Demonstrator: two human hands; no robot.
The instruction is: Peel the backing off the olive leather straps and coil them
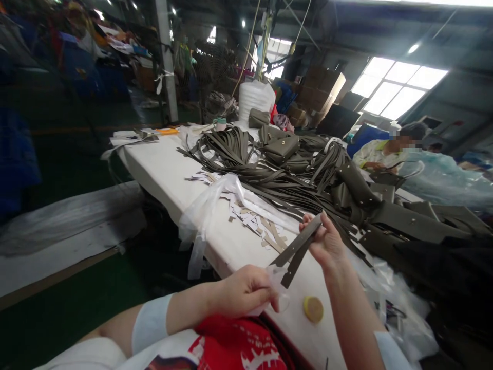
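Note:
My right hand (pixel 326 241) is closed on two olive-green leather straps (pixel 296 251) that hang down toward my lap over the white table (pixel 165 169). My left hand (pixel 241 293) is closed in a pinch on a thin clear plastic piece (pixel 278 288) just below the strap ends. A small round yellow lid (pixel 313 309) lies on the table beside my right forearm.
A big heap of olive straps (pixel 269 164) and bag panels (pixel 385 205) covers the table's middle and right. Paper scraps (pixel 258 221) and a plastic sheet (pixel 208 210) lie at the near edge. Another person (pixel 389 149) sits at the far right. A white roll (pixel 256 100) stands at the back.

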